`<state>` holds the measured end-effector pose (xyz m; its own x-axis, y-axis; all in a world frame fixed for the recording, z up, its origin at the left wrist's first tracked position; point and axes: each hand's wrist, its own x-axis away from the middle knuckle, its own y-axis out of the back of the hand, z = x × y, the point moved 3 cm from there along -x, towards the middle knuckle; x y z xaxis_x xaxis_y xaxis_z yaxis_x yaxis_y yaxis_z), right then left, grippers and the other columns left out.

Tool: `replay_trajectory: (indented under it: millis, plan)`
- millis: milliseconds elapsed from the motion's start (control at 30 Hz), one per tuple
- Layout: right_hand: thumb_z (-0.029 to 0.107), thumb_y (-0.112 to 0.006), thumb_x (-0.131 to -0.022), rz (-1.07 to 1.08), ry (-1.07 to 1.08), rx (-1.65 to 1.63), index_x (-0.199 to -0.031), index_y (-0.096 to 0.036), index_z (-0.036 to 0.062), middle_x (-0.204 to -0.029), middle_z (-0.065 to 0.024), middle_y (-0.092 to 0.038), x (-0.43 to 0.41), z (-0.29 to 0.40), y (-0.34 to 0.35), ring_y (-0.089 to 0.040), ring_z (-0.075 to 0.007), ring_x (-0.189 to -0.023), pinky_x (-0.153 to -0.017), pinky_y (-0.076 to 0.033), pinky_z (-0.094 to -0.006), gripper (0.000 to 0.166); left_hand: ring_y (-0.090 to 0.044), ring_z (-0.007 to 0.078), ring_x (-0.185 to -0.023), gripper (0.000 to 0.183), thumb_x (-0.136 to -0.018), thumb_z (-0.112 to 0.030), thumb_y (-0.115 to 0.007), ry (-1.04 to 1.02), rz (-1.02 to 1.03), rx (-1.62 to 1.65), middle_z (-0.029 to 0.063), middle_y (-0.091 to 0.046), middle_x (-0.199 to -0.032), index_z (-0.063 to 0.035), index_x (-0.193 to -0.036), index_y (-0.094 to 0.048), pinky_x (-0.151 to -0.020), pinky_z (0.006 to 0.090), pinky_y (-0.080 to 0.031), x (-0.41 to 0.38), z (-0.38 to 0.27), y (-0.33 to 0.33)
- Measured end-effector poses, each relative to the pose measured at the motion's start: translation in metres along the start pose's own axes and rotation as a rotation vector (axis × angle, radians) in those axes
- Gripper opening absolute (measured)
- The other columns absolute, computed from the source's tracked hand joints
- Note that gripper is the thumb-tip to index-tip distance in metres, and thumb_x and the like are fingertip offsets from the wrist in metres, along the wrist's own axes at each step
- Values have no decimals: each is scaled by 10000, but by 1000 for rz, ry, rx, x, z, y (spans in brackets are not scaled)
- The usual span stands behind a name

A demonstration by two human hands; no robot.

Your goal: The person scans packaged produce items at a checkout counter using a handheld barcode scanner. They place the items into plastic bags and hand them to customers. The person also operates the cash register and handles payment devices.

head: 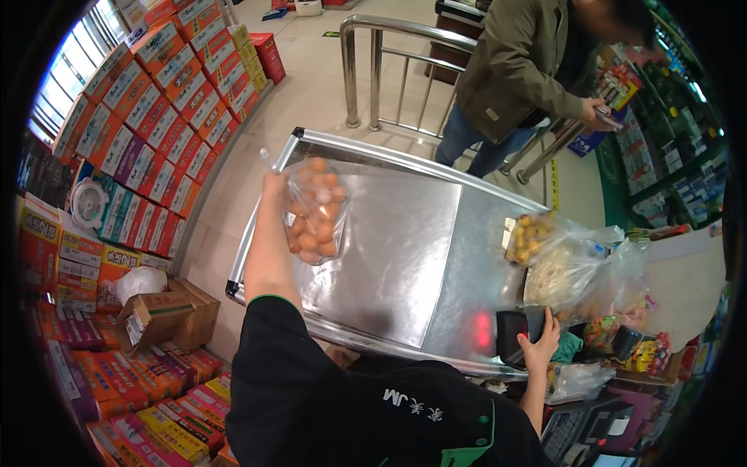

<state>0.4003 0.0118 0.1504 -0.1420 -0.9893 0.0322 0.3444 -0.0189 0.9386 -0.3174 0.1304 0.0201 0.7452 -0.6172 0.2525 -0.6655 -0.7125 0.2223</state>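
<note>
My left hand [275, 182] grips the gathered neck of a clear plastic bag of eggs [318, 219] at the left end of the metal checkout counter [397, 245]. At the counter's near right, my right hand [540, 344] lies against the side of a black scanner-like device [512, 340], fingers spread; whether it grips the device is unclear. A red light glows on the metal beside it. Beyond this hand stand a clear bag of yellow-green fruit [532, 236] and a clear bag with pale contents, perhaps noodles or sprouts [551, 279].
A person [519, 76] stands across the counter by a steel railing [408, 41], holding small items. Stacked drink cartons [169, 111] line the left, with an open cardboard box [157, 318] below. A keyboard [566, 429] and bagged sweets [601, 333] are at right.
</note>
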Motion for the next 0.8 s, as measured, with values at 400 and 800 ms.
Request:
replay_trajectory:
  millis: [400, 800]
  plan:
    - [230, -751, -557, -17, 18, -12, -1384, -337, 199, -1325, -234, -354, 0, -3, -2, -360, -408, -1197, -992, -266, -498, 925, -601, 236, -664, 178, -796, -26, -580, 88, -64, 44, 131, -598, -765, 87, -934, -578, -557, 377, -476, 43, -13, 6]
    - [218, -787, -521, -93, 62, -18, -1345, -397, 199, -1281, -213, -401, -2, -7, 1, -402, -382, -1152, -955, -314, -462, 911, -588, 353, -863, 303, -753, -65, -551, -213, -452, -389, 223, -604, -929, 29, -1041, -565, -760, 432, -468, 2, 45, 46]
